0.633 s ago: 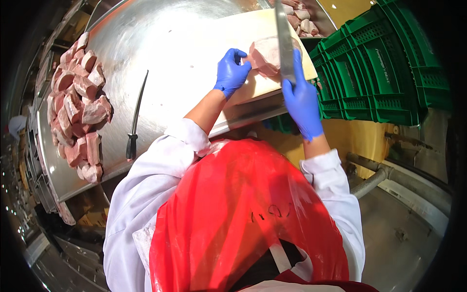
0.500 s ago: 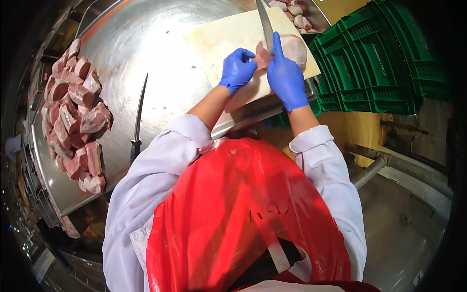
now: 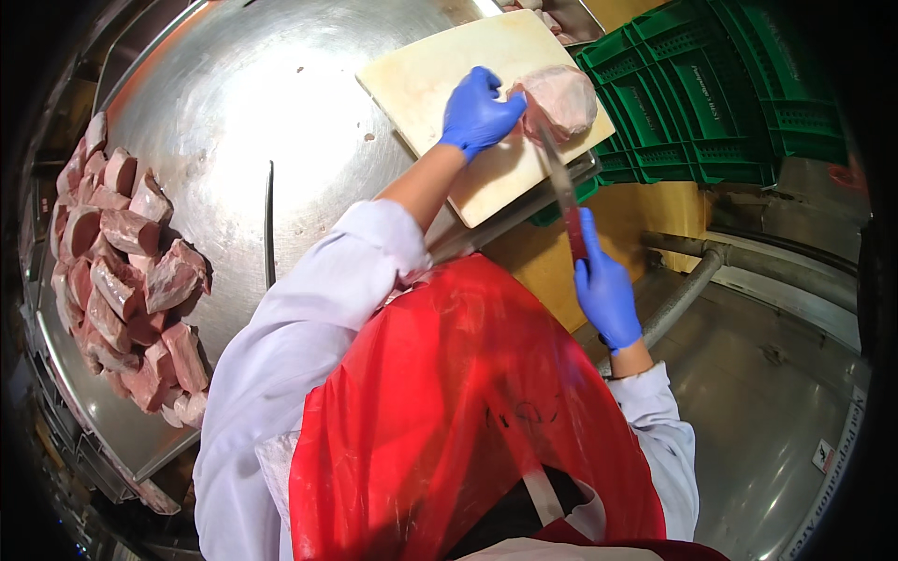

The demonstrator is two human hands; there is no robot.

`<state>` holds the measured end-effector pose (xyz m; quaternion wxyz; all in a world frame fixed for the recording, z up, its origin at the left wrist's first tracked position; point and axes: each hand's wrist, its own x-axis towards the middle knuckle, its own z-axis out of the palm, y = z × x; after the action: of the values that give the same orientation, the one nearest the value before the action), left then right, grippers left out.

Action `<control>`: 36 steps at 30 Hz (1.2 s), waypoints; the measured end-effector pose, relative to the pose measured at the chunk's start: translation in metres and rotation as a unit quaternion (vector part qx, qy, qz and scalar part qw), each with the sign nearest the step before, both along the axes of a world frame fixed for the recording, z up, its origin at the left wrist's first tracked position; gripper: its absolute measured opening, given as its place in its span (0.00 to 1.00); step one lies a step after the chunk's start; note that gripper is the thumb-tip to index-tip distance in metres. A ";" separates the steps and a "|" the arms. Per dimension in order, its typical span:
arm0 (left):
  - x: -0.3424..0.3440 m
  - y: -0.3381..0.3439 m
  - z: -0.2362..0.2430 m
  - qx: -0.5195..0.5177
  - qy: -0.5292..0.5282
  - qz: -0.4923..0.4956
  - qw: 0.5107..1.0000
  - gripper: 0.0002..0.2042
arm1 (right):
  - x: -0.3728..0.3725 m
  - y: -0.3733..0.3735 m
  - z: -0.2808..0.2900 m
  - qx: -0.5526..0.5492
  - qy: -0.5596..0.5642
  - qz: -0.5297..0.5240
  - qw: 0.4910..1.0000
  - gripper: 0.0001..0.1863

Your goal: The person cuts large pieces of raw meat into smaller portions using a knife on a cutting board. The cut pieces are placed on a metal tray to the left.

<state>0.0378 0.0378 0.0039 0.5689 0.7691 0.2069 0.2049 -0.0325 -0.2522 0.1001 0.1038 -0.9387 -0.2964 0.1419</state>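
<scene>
On the pale cutting board [image 3: 419, 82] lies a thick piece of raw meat [image 3: 566, 101], whitish on top with a pink cut side. My left hand [image 3: 479, 114], in a blue glove, has its fingers curled at the meat's left edge and grips it there. A long knife [image 3: 562, 182] is in the closed grasp of my right hand [image 3: 608, 297], also blue-gloved, off the near right edge of the board. The blade slants up and left, its tip end at the pink side of the meat.
Cut meat chunks [image 3: 126, 252] are heaped on the left of the steel table [image 3: 327, 140]. A dark slender rod [image 3: 270, 224] lies between heap and left arm. Green crates [image 3: 692, 93] stand right of the board; a tray of meat pieces [image 3: 561, 19] sits beyond. Metal pipes [image 3: 687, 290] run at the right.
My right hand has drawn the knife back toward me and to the right, away from the board. My left hand has shifted slightly right, against the meat.
</scene>
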 end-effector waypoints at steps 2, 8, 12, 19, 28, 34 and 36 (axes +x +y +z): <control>0.019 -0.001 0.003 0.044 0.065 -0.029 0.996 0.18 | 0.005 0.005 0.020 0.074 0.020 -0.058 0.995 0.41; 0.013 0.004 -0.021 0.048 0.044 -0.045 0.997 0.12 | 0.091 0.121 0.023 0.114 -0.038 -0.073 0.990 0.36; 0.005 -0.002 -0.028 0.092 -0.018 -0.030 0.995 0.08 | 0.160 0.181 -0.024 0.056 -0.182 0.007 0.982 0.33; 0.003 -0.001 -0.040 0.153 -0.021 -0.012 0.988 0.08 | 0.108 0.199 -0.006 -0.098 -0.121 0.050 0.987 0.33; -0.009 -0.001 -0.026 0.185 0.026 -0.010 0.982 0.08 | 0.027 0.137 0.015 -0.178 -0.099 0.091 0.975 0.34; -0.014 0.010 -0.028 0.181 0.047 -0.014 0.982 0.09 | -0.007 0.094 0.061 -0.178 -0.013 0.055 0.982 0.37; -0.011 0.018 -0.016 0.139 0.070 0.005 0.988 0.12 | -0.002 0.092 0.076 -0.091 0.008 -0.015 0.996 0.38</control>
<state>0.0273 0.0554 -0.0125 0.4397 0.8521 0.2197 0.1796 -0.0349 -0.1606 0.1759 0.0225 -0.9474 -0.2671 0.1746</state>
